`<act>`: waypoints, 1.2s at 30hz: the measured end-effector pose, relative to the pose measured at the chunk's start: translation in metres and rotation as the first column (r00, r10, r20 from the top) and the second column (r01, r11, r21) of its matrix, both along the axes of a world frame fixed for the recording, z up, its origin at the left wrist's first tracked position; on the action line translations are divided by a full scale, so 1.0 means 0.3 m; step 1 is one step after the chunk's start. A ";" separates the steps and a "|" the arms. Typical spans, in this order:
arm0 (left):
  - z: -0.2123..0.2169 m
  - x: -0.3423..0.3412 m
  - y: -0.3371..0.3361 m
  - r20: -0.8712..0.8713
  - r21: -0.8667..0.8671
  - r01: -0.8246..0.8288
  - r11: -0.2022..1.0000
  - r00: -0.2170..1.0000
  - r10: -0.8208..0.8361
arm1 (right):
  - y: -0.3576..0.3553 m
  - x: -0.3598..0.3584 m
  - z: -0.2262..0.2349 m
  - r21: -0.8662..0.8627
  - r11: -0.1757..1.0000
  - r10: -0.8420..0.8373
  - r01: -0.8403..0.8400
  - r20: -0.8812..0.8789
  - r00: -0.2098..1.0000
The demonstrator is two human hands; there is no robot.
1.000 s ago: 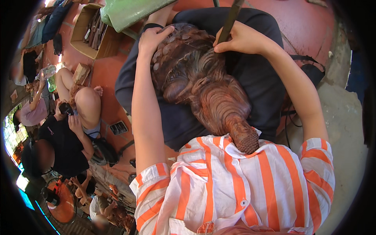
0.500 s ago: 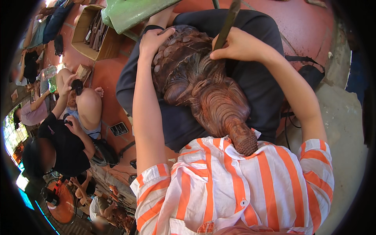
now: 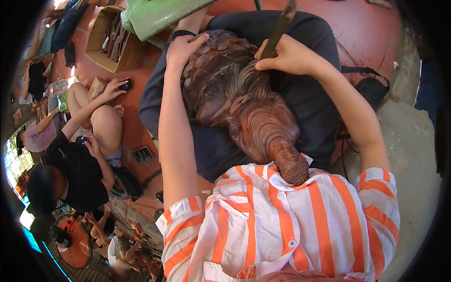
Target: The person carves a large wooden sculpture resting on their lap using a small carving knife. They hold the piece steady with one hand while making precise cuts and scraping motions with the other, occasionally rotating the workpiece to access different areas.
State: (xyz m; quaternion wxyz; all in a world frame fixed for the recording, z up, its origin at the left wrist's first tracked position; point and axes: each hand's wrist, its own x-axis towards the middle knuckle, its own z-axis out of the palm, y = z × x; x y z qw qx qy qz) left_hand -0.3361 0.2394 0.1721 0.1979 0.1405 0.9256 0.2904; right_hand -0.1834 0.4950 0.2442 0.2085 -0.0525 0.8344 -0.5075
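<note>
Reddish-brown wood, deeply carved into a long figure with a knobbly head point(image 3: 253, 110), lies slantwise over the person's dark cloth trousers point(image 3: 317, 40). Its narrow head end reaches the collar of the orange-and-white striped shirt point(image 3: 272, 211), while its broad, scale-patterned base points away from the chest.

At the base's left edge rests the left hand point(image 3: 181, 51), thumb laid over the rim; its other fingers are mostly hidden, so how tightly they close cannot be told. The right hand point(image 3: 286, 54) pinches a dark, flat, bar-like tool point(image 3: 280, 29) between thumb and fingers, close beside the carving's right side; whether the tool's lower end touches the wood is unclear.

To the left, a brown cardboard box point(image 3: 129, 55) of dark slender sticks point(image 3: 112, 40) stands on the red-tiled floor point(image 3: 134, 103). Nearby, a co-worker in a black shirt point(image 3: 77, 171) holds out a small, dark, rounded object point(image 3: 126, 85).
</note>
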 end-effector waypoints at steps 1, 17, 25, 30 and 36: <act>0.000 -0.002 0.003 -0.021 0.011 0.002 1.000 1.000 -0.002 | 0.011 0.009 -0.011 -0.052 0.998 -0.042 0.042 0.003 0.999; -0.013 -0.020 -0.008 0.013 -0.026 0.015 1.000 1.000 -0.015 | -0.012 0.049 -0.022 -0.106 0.986 -0.123 0.129 0.063 0.990; -0.018 -0.013 -0.006 0.001 0.015 -0.004 1.000 1.000 0.004 | 0.011 0.041 -0.057 -0.142 0.977 -0.156 0.157 0.019 0.988; -0.008 -0.017 -0.010 0.012 0.016 0.022 1.000 1.000 -0.022 | -0.035 0.051 -0.005 -0.022 0.993 -0.113 0.113 -0.008 0.994; -0.016 -0.017 -0.007 0.001 0.016 0.015 1.000 1.000 -0.015 | 0.000 0.042 -0.042 -0.208 0.965 -0.164 0.161 0.004 0.986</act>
